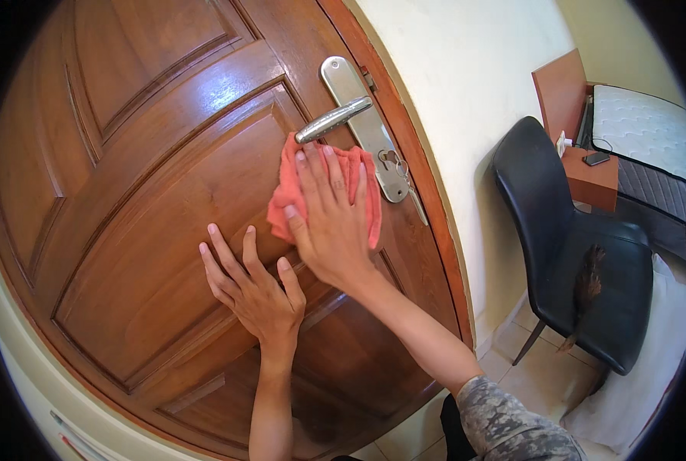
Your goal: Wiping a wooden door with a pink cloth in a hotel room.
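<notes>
A coral-red cloth (285, 187) lies bunched against a brown panelled wooden door (153, 253). Spread over it, my right hand (337, 236) presses it to the wood just below the metal lever handle (334, 120). The handle's long metal backplate (372, 129) is fixed near the door's edge. Keys on a ring (402, 167) hang at its keyhole. My left hand (262, 294), empty with fingers apart, is at the door panel, lower and to the left of the cloth; whether its palm touches the wood is hard to tell.
Right of the door frame (444, 253) is a pale wall (435, 75). A black chair (596, 271) with a brown feather-like duster (588, 282) on its seat stands beyond. Behind are a bedside shelf (588, 187) with a phone (596, 158) and a mattress (637, 124).
</notes>
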Tool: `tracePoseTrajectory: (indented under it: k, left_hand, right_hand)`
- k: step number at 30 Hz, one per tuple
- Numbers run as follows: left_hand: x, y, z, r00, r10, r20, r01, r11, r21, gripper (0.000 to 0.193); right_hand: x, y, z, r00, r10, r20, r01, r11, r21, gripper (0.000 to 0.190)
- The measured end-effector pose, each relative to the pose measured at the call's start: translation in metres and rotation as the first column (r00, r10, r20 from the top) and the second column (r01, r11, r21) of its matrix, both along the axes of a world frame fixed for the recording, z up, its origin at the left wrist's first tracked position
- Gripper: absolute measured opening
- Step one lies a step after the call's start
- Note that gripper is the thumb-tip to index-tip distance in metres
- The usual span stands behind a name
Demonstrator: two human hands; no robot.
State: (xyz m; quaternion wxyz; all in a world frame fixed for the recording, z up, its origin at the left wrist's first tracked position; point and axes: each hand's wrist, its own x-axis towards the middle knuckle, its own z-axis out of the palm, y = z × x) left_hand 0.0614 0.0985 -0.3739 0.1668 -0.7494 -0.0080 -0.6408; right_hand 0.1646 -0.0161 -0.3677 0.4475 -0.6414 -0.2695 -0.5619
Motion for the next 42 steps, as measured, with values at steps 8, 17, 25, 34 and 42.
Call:
tracePoseTrajectory:
  k: [8,17,25,34,42]
  left_hand:
    - [-0.001,0.000,0.000,1.000,0.008,0.007,-0.008,1.000,0.002,0.052]
    - [-0.001,0.000,0.001,1.000,0.027,0.008,-0.027,1.000,0.009,0.054]
    - [0.001,0.000,0.000,1.000,0.019,0.012,-0.019,1.000,0.015,0.056]
    - [-0.004,0.003,0.000,1.000,-0.004,0.012,0.004,1.000,-0.014,0.057]
    - [-0.005,0.005,0.000,0.999,-0.030,0.014,0.030,0.999,-0.030,0.056]
  right_hand:
    - [0.020,-0.008,-0.004,0.993,0.022,0.112,-0.035,0.992,0.121,0.069]
    - [0.021,-0.011,0.040,0.995,-0.091,0.049,0.076,0.966,0.249,0.065]
    - [0.018,-0.006,0.034,0.992,-0.130,0.005,0.124,0.959,0.254,0.065]
    - [-0.025,-0.017,-0.007,0.972,0.137,0.191,-0.181,0.955,0.237,0.053]
    - [0.017,-0.059,0.084,0.934,-0.117,0.339,0.080,0.990,0.120,0.031]
